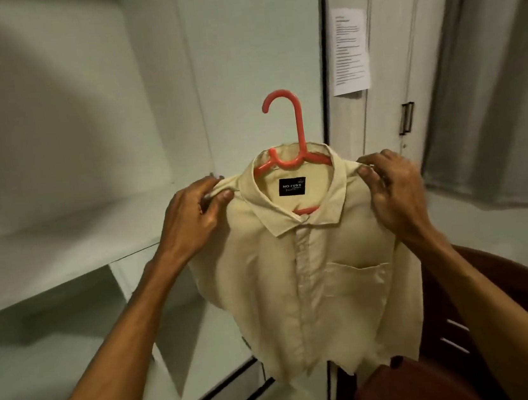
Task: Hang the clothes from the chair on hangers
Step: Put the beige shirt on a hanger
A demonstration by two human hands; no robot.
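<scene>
- Forearms reach up from the bottom edge so the shirt (315,276) hangs in the air, in front of the wardrobe (63,257) and above the chair (503,265).
- Left hand (196,213) pinches one shoulder seam, fingers curled round the cloth.
- Right hand (391,191) pinches the other shoulder the same way; the even grip probably serves to square the cloth on the hanger (293,123).
- Hanger sits inside the collar, its hook standing free above and caught on nothing.
- Shirt is buttoned and faces the camera, so this garment looks nearly done; hooking it onto a rail is the likely next step, though no rail shows.
</scene>
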